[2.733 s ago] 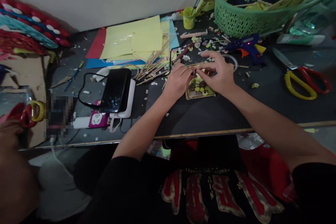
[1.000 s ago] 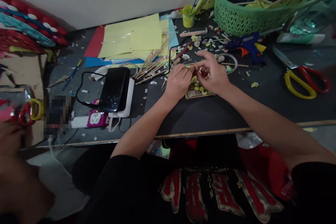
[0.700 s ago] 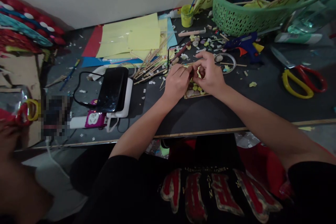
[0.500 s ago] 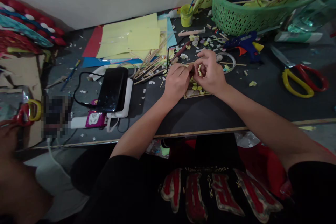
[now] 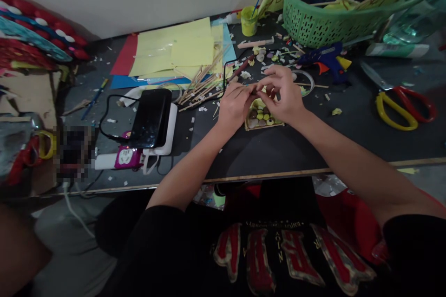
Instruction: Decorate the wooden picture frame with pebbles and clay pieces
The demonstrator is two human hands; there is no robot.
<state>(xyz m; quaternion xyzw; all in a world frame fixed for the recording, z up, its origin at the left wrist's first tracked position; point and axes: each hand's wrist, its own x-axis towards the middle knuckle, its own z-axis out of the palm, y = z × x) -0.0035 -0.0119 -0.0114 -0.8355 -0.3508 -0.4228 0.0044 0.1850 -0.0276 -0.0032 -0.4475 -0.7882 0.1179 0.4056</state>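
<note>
A small shallow tray (image 5: 265, 126) with a thin light rim holds several yellow, green, grey and brown pebble-like pieces. Over its upper left part is my left hand (image 5: 234, 104), its fingers closed in a pinch. My right hand (image 5: 282, 93) is over the tray's upper right part, thumb and forefinger pressed together. The fingertips of both hands meet above the tray, on something small that I cannot make out. Part of the tray's far side is hidden behind the fingers.
Wooden sticks (image 5: 200, 88) and paper sheets (image 5: 167, 51) lie left of my hands. Beyond them stand a yellow paint cup (image 5: 249, 22) and a green basket (image 5: 313, 21). A blue glue gun (image 5: 324, 58) and scissors (image 5: 397, 106) lie right; a black phone (image 5: 151, 118) lies left.
My hands have risen slightly off the tray, and more of its pieces show. At the far left, another person's hand has left the red and yellow handles.
</note>
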